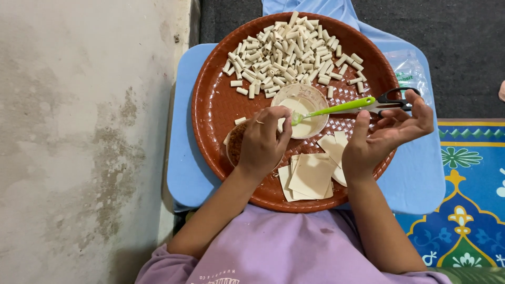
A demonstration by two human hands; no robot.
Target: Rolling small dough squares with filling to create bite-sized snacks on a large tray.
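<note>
Many ridged pale rolls [292, 52], round woven tray [210, 110].

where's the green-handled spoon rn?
In the head view, the green-handled spoon lies right of centre on the round brown tray, its tip in the small bowl of pale paste and its handle pointing at the scissors, just above the right hand.

A small light-blue plastic table with rounded corners [184, 173] stands between a stained grey wall and a patterned blue mat. Directly on it lies a large round reddish-brown woven-textured plastic tray [213, 110], which covers most of the top and reaches close to its near and far edges. A clear plastic bag with green print [407, 71] lies on the table's right side, partly under the tray's rim.
</note>
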